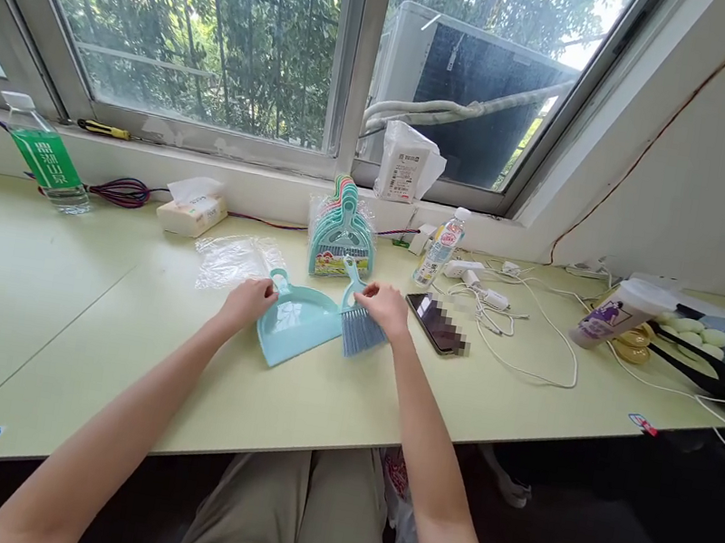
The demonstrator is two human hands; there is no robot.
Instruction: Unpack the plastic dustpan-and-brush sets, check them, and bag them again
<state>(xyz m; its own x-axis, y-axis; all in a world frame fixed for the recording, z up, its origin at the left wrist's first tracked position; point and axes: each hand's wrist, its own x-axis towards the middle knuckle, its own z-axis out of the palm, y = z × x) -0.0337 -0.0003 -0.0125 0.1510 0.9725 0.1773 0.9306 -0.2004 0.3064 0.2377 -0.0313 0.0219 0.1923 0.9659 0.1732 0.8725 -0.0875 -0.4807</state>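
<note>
My left hand (248, 301) is closed on the left rim of a light blue dustpan (299, 324), near its handle. The pan rests on the table with its wide edge toward me. In my right hand (385, 306) is a small light blue hand brush (363, 334), gripped where its handle meets the head. Its grey-blue bristles point down toward the table, beside the pan's right corner. Behind them stands a stack of wrapped dustpan sets (342, 236). A crumpled clear plastic bag (237, 259) lies just beyond my left hand.
A phone (438, 324) lies right of the brush, near a drink bottle (442, 246) and white cables (498, 307). Farther right is a tilted cup (624, 311). A tissue pack (191, 210) and a green-labelled bottle (46, 157) are at the back left. The table's front edge (348, 446) runs before my lap.
</note>
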